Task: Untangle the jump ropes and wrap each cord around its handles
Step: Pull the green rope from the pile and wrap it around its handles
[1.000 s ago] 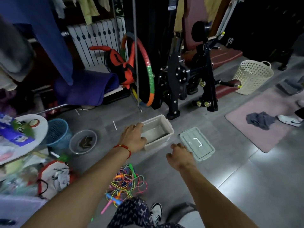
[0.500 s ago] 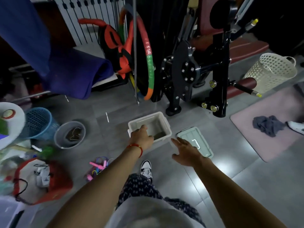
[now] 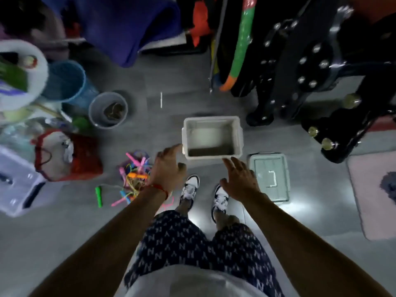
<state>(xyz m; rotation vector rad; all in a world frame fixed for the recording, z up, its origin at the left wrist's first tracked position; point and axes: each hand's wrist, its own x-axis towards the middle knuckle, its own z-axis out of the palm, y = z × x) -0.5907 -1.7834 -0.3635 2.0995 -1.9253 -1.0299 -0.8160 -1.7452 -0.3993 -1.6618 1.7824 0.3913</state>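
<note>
A tangled heap of jump ropes (image 3: 134, 181) in pink, orange, blue and yellow lies on the grey floor left of my feet, with a green handle (image 3: 98, 196) lying loose at its left. My left hand (image 3: 168, 168) hovers just right of the heap, fingers loosely spread, its fingertips near the left wall of an empty white plastic box (image 3: 239, 138). My right hand (image 3: 240, 181) hangs with fingers spread below the box's near right corner. Neither hand holds anything.
The box's grey-green lid (image 3: 270, 177) lies on the floor to its right. A black exercise machine (image 3: 321, 82) stands at the back right, a pink mat (image 3: 372, 196) at far right. A grey bowl (image 3: 108, 109), a blue basket (image 3: 66, 82) and a red bag (image 3: 68, 155) crowd the left.
The view has tilted down and I now stand over my feet. My left hand has let go of the box's rim and drawn back; the right hand has pulled back too.
</note>
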